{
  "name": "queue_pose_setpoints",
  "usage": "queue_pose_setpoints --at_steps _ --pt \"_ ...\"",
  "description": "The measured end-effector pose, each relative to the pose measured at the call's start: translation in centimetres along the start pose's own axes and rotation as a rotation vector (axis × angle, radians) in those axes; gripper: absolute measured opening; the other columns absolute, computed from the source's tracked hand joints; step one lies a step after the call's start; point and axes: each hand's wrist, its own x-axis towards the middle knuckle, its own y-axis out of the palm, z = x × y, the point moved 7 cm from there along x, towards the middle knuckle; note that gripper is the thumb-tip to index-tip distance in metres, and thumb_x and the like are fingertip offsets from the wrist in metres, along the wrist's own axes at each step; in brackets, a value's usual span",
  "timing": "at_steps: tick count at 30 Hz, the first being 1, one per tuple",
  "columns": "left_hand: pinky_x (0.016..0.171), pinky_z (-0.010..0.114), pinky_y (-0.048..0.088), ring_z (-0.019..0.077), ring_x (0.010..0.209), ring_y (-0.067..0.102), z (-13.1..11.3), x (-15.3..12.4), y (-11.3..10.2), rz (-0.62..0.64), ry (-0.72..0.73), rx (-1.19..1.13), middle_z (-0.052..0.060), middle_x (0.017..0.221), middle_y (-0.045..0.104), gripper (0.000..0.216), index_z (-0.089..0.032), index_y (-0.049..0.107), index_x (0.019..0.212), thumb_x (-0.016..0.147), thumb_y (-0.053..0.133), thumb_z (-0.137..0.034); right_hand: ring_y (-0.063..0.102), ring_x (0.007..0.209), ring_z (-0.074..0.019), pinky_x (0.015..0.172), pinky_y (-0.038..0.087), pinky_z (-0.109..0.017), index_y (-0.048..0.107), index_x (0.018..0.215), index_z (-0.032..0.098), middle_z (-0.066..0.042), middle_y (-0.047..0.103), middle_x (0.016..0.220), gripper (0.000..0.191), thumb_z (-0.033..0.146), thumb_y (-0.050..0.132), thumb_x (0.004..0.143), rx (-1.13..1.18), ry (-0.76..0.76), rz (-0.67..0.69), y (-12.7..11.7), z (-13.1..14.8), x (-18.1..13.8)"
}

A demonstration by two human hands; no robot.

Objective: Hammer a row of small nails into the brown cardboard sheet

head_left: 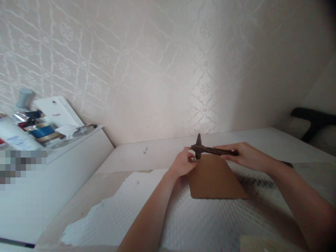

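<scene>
Brown board (214,180) lies on the covered surface (110,203); at the board's far edge, my left hand (181,163) pinches a small dark piece (192,159), my right hand (243,154) grips a hammer (214,151). I'd call this tapping; next needs steady aim.

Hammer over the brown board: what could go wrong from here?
The left hand holds a small dark strip at the brown board's far left corner, close under the head of the hammer in the right hand; a stray blow might catch those fingers. The board lies over a bumpy, padded-looking sheet, so it could bounce or slip if struck.
</scene>
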Motion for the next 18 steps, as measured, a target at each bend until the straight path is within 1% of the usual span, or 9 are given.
queue_pose_setpoints --at_steps 7,9,13,18 --pt "0.077 0.029 0.047 0.0161 0.083 0.059 -0.07 -0.13 -0.09 -0.003 -0.008 -0.007 0.004 0.094 0.059 0.049 -0.019 0.044 0.111 0.066 0.061 -0.011 0.06 0.103 -0.0256 0.09 0.046 -0.035 0.059 0.12 0.029 0.003 0.062 0.117 0.04 0.037 0.05 0.081 0.002 -0.001 -0.038 -0.14 -0.2 -0.12" --pt "0.077 0.029 0.047 0.0163 0.084 0.059 -0.11 -0.14 -0.08 -0.002 -0.008 -0.005 0.005 0.094 0.059 0.049 -0.018 0.044 0.111 0.066 0.061 -0.01 0.06 0.102 -0.0256 0.09 0.046 -0.036 0.058 0.121 0.029 0.002 0.062 0.118 0.042 0.038 0.05 0.082 -0.003 -0.001 -0.027 -0.07 -0.2 -0.09" --pt "0.077 0.03 0.047 0.0163 0.083 0.06 -0.24 -0.15 -0.01 0.008 -0.004 -0.008 0.005 0.095 0.059 0.048 -0.018 0.043 0.111 0.066 0.06 -0.01 0.061 0.1 -0.0249 0.088 0.047 -0.035 0.059 0.119 0.031 0.003 0.063 0.116 0.041 0.039 0.051 0.08 0.012 -0.001 -0.028 -0.09 -0.24 0.01" --pt "0.076 0.03 0.048 0.0166 0.082 0.06 -0.22 -0.14 0.0 0.007 -0.003 0.003 0.005 0.095 0.059 0.047 -0.018 0.043 0.109 0.066 0.06 -0.011 0.06 0.102 -0.0244 0.09 0.046 -0.036 0.059 0.12 0.031 0.002 0.063 0.117 0.04 0.039 0.052 0.081 0.037 -0.011 -0.009 -0.03 -0.06 -0.01"
